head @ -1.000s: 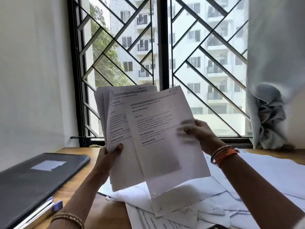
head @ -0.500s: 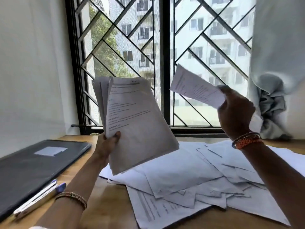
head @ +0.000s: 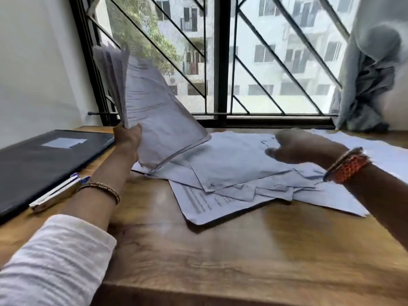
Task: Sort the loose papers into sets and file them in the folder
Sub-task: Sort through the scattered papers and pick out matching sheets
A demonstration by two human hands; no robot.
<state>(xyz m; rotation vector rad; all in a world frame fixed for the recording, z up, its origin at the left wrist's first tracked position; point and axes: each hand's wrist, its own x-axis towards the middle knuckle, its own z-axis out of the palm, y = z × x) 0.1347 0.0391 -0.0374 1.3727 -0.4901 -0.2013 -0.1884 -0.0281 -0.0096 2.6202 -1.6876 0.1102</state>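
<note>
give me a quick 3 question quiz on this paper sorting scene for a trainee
1. True or false: the black flat folder lies closed on the wooden table.
2. Which hand grips the raised stack of white printed sheets? A) left hand B) right hand C) both
3. Fill the gap: the blue and white pen rests on the ____.

Key
1. True. No sheet is in it yet.
2. A. The left hand grips the stack's lower corner; the right hand is blurred over the loose white papers spread on the table, holding nothing that can be made out.
3. Folder, at its near edge.
</note>
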